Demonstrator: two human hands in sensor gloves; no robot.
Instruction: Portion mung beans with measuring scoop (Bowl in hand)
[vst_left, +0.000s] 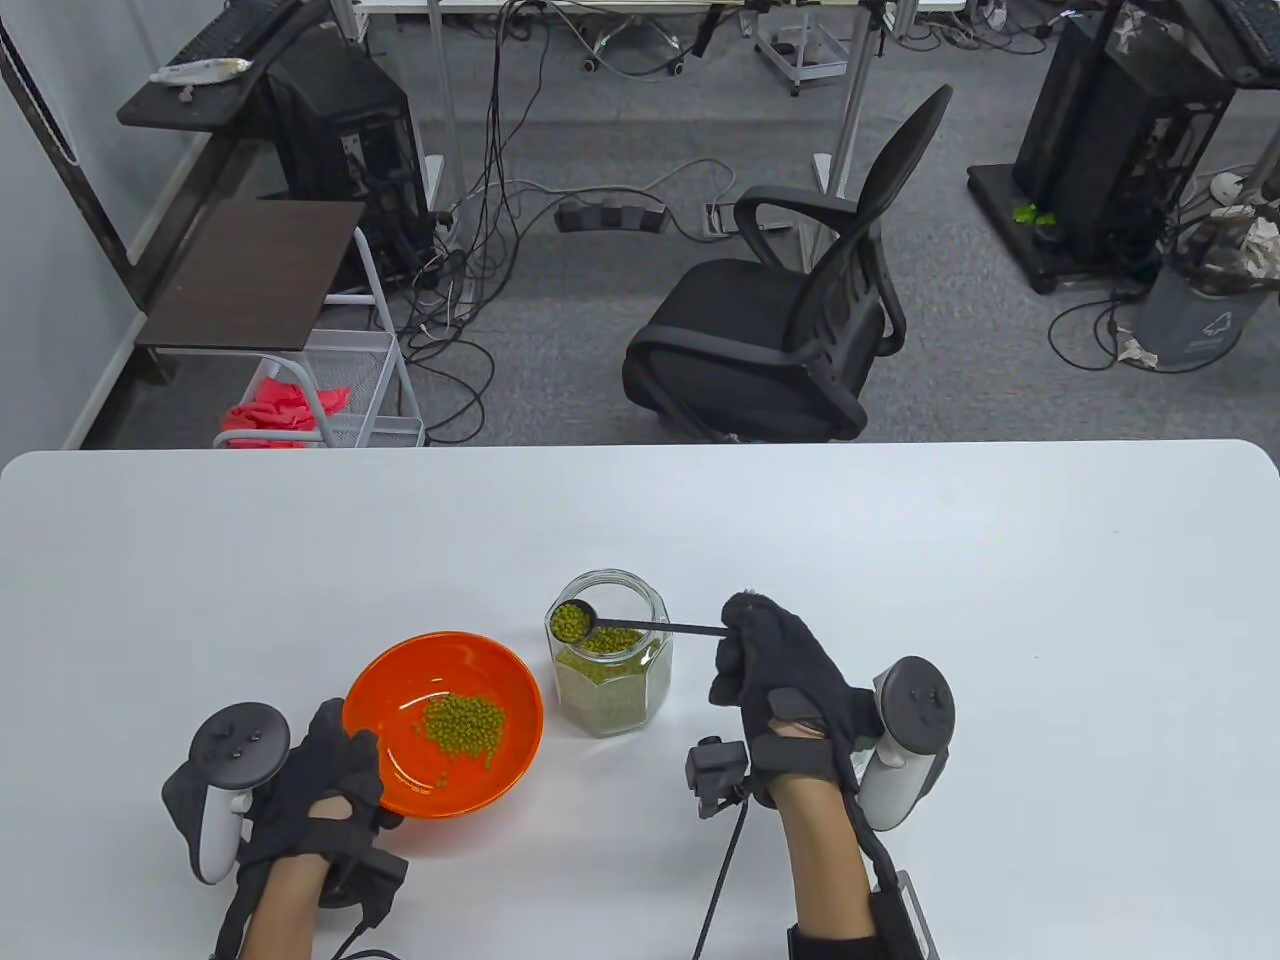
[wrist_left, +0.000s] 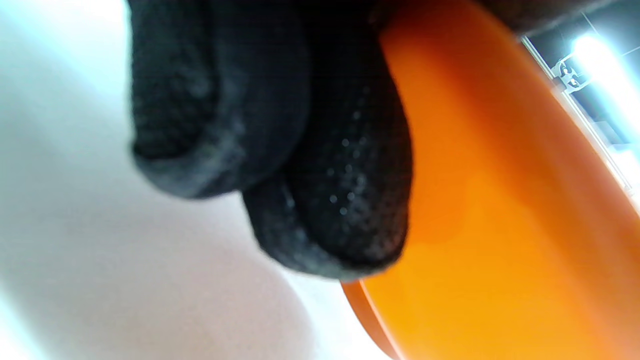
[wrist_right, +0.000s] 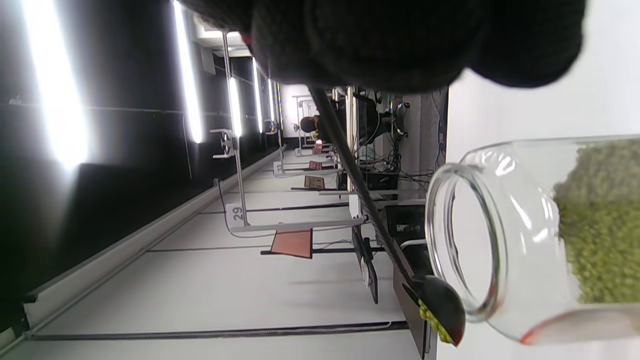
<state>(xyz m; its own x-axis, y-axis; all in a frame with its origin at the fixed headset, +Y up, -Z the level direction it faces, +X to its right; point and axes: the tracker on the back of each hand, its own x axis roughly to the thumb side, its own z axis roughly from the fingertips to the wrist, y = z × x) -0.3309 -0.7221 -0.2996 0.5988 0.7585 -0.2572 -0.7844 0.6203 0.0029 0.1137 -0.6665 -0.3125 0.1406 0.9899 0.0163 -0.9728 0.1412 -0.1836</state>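
The right hand (vst_left: 775, 665) pinches the far end of the black measuring scoop (vst_left: 640, 626) between its gloved fingertips, so this grip is closed on the handle; in the right wrist view the fingers (wrist_right: 400, 40) bunch at the top edge with the thin handle running down from them. The scoop's bowl, heaped with mung beans (vst_left: 572, 621), sits over the left side of the mouth of the glass jar (vst_left: 610, 668), with the handle reaching right across the jar's rim toward the hand. The jar stands upright on the white worktop (vst_left: 900, 560), uncapped and filled with beans to somewhat over half. Just left of the jar is the orange bowl (vst_left: 400, 680), holding a small pile of mung beans a little right of its middle. The left hand (vst_left: 320, 775) grips the bowl at the near-left rim, the grip closed on it; the left wrist view shows gloved fingers (wrist_left: 345, 200) pressed against the bowl's orange outer wall (wrist_left: 500, 225), with the worktop pale below, though the view is too blurred to tell whether the bowl touches it.
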